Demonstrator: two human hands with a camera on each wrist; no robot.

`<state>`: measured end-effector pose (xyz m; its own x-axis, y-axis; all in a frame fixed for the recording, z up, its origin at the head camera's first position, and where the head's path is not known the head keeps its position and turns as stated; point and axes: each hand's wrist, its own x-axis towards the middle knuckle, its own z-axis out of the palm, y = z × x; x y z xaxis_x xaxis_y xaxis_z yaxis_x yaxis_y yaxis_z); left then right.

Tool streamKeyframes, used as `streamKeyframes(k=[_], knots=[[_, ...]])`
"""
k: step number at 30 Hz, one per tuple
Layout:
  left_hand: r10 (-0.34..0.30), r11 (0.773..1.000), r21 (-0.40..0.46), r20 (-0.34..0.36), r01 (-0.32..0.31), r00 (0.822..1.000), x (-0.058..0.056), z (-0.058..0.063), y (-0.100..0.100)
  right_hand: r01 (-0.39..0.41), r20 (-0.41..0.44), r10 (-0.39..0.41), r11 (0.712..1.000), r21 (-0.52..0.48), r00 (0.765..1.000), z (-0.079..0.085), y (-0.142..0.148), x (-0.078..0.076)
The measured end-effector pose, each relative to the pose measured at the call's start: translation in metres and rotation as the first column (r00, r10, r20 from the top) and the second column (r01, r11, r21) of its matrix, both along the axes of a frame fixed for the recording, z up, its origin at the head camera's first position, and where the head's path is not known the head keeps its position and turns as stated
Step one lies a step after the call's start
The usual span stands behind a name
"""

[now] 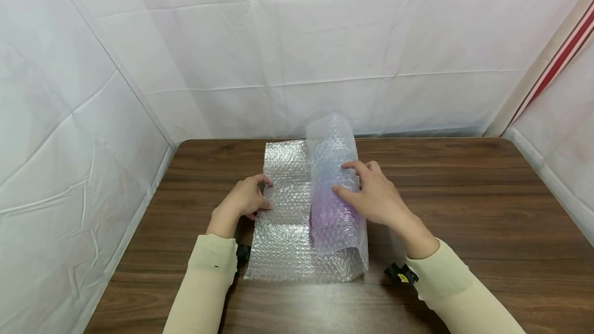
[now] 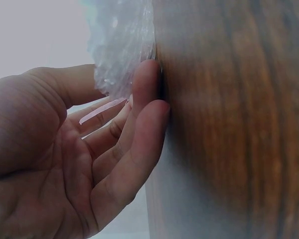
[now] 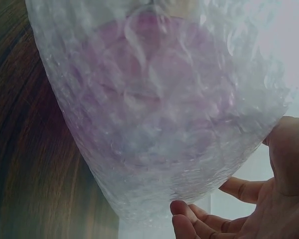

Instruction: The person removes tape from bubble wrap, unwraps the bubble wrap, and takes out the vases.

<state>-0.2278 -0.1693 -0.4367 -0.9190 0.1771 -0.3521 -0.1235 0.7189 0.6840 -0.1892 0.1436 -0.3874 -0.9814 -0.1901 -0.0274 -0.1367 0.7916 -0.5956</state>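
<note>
A clear sheet of bubble wrap [image 1: 285, 251] lies on the table, its right part folded over a blue-to-purple thing [image 1: 336, 213] that shows blurred through the plastic. At the sheet's left edge, my left hand [image 1: 243, 197] pinches the wrap, thumb above and fingertips beneath, close to the wood. The left wrist view shows the crinkled edge [image 2: 122, 55] between thumb and fingers. My right hand [image 1: 378, 195] rests on the wrapped bundle from the right, thumb and fingers spread apart. In the right wrist view, fingertips [image 3: 180, 208] touch the bubbled surface; the wrapped thing's kind is hidden.
The brown wooden table [image 1: 464, 195] extends to both sides of the wrap. White cloth walls [image 1: 325, 40] stand behind and at the sides, and the bundle's far end reaches near the back one. Small black wrist devices [image 1: 401, 273] sit at both sleeves.
</note>
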Motion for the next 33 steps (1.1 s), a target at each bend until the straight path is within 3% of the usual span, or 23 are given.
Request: streamKeyframes(k=[25,33], knots=[[0.002,1.0,0.006,0.0,-0.002,1.0,-0.001,0.0,0.0,0.009,0.038,-0.008,0.999,-0.042,0.999,0.002,0.015,0.004],[0.001,1.0,0.008,0.0,-0.001,1.0,0.0,0.001,0.0,-0.036,0.001,0.036,0.999,-0.007,0.999,0.002,0.018,0.005]])
